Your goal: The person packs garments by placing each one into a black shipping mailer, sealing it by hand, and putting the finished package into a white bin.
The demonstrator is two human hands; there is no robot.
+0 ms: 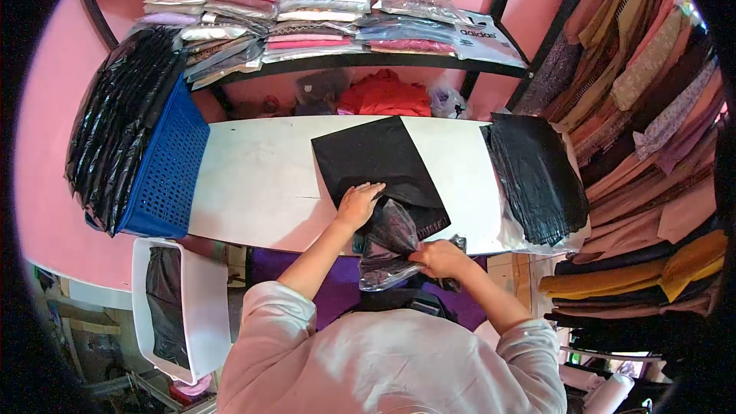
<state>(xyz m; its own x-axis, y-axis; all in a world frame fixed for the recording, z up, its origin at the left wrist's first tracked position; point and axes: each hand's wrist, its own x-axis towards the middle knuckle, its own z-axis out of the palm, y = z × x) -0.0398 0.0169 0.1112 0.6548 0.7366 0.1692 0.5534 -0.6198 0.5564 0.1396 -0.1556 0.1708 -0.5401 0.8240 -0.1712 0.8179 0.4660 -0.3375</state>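
A flat black square piece [383, 157], which looks like folded cloth, lies at an angle on the white table [253, 176]. My left hand [359, 205] rests on its near left edge with the fingers stretched out. Just in front of my body, a crumpled clear plastic bag [392, 236] overlaps the near corner of the black piece. My right hand [443, 259] is closed around the bag's gathered right side. Dark plastic [452, 284] shows beneath and beyond that hand.
A stack of black plastic bags [537, 176] lies at the table's right end. On the left stands a blue basket [162, 165] of black-wrapped packages, with a white bin [205, 299] below. Bagged garments [314, 11] fill the shelf behind; clothes [652, 107] hang at right.
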